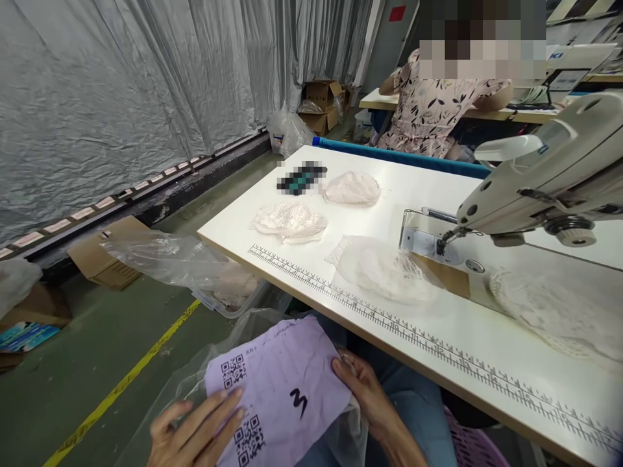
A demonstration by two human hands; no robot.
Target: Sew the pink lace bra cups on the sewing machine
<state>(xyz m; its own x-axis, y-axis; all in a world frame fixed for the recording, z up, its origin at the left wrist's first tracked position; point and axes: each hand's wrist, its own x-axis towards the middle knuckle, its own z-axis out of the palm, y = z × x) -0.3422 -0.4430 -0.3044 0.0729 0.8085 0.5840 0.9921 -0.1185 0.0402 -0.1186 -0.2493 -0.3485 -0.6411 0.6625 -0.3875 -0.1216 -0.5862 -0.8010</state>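
Observation:
A creased purple paper sheet [277, 395] with QR codes and a handwritten black "3" lies over a clear plastic bag [192, 373], above my lap. My left hand [197, 428] rests at the sheet's left edge, its fingers stretched out and apart. At the right edge, my right hand [365, 389] pinches the sheet between thumb and fingers, with some of the bag's plastic bunched there too. On the white table beyond are a white lace piece [291, 222], a rounded pale fabric piece [353, 188] and a sheer lace piece [384, 266] near the sewing machine's needle.
A sewing machine [540, 168] stands on the white table [233, 220], which has a printed ruler along its front edge. More lace [549, 305] lies at right. Cardboard boxes [111, 250] and plastic-wrapped goods sit on the floor. Another person [428, 110] sits beyond.

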